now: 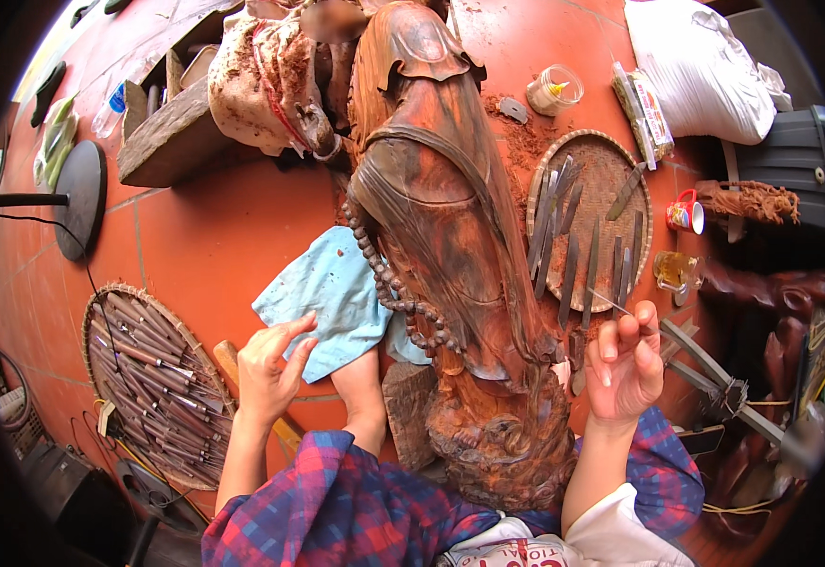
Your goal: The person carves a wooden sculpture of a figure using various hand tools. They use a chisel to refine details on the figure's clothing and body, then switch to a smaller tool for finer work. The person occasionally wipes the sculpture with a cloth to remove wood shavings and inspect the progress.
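Observation:
A large carved wooden figure (441, 198), reddish brown with draped robes, lies along the middle, its rough carved base towards me. A string of carved beads (381, 265) runs down its left side. To the left of the base my left hand (275, 364) is raised, fingers apart and holding nothing. My right hand (626, 364) is up to the right of the base with its fingers curled. From its fingertips sticks out a thin pale sliver (609, 301), like a fine stick. A light blue cloth (327, 298) lies by my bare leg (360, 402).
On the left, a round woven tray (220, 355) holds many wood-handled carving tools. Another woven tray (564, 151) at right carries flat metal files. Nearby stand a jar (554, 90), a red-and-white mug (685, 213) and a glass mug (674, 271). Another person's hand (316, 128) is beside the figure.

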A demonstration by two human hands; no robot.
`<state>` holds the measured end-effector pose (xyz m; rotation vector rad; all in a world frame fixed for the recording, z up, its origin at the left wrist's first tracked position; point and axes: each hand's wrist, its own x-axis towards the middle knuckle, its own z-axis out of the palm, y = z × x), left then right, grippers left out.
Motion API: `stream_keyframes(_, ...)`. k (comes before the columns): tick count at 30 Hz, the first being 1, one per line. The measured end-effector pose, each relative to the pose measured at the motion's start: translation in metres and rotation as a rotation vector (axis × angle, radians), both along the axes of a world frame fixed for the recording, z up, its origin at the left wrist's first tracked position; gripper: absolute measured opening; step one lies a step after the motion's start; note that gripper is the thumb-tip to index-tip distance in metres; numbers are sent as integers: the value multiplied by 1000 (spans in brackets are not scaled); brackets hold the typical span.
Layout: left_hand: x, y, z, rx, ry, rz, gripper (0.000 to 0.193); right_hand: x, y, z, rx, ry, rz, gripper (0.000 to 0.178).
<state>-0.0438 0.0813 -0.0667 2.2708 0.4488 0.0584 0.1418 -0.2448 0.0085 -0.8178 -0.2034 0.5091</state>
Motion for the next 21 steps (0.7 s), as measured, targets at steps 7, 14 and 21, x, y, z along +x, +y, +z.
stream_keyframes(7, -27, -39, -40, -343, 115, 19, 14, -26, 30, 4, -656, -237, -219, 57)
stream_keyframes(14, -46, -66, -70, -408, 193, -222, 23, -36, 43, -4, -706, -304, -251, 67)
stream_keyframes(21, -39, -67, -66, -364, 194, -263, 36, -33, 35, -14, -721, -297, -273, 73)
